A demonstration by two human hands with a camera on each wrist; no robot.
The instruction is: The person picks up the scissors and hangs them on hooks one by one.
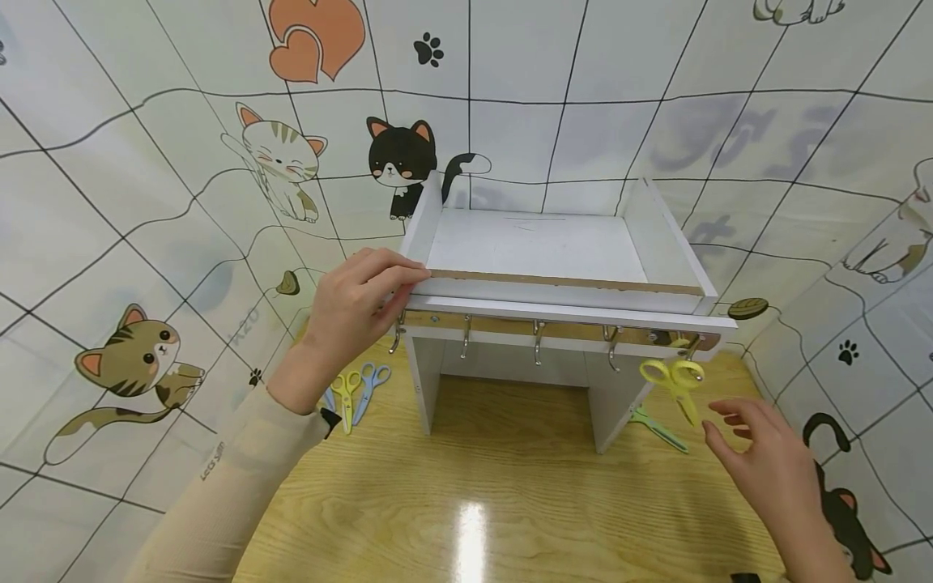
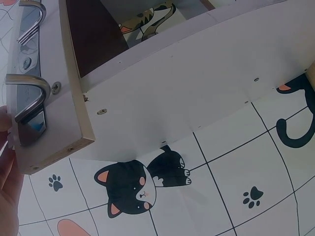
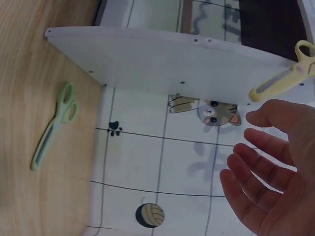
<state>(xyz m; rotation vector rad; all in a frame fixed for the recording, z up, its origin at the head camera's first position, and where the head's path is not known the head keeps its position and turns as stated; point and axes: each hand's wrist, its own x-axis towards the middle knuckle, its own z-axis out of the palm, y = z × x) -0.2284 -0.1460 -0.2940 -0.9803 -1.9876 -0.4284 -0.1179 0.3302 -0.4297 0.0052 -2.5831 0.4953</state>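
Note:
A small white shelf unit (image 1: 539, 306) with a row of metal hooks (image 1: 538, 344) along its front stands on the table. My left hand (image 1: 357, 300) grips its front left corner, fingers over the edge and thumb lower down. Yellow scissors (image 1: 678, 385) hang by the handles from the rightmost hook, blades down. Just below and right of them is my right hand (image 1: 765, 461), empty, its fingers relaxed and apart from the scissors. In the right wrist view, the hand (image 3: 270, 167) is beside the tip of the yellow scissors (image 3: 280, 82).
Green scissors (image 3: 55, 123) lie on the wooden table (image 1: 408, 502) by the unit's right leg. To the left lie yellow scissors (image 1: 347, 397) and blue scissors (image 1: 370, 389), with another blue piece partly behind the left wrist. Cat-patterned sheeting (image 1: 510, 65) surrounds the table.

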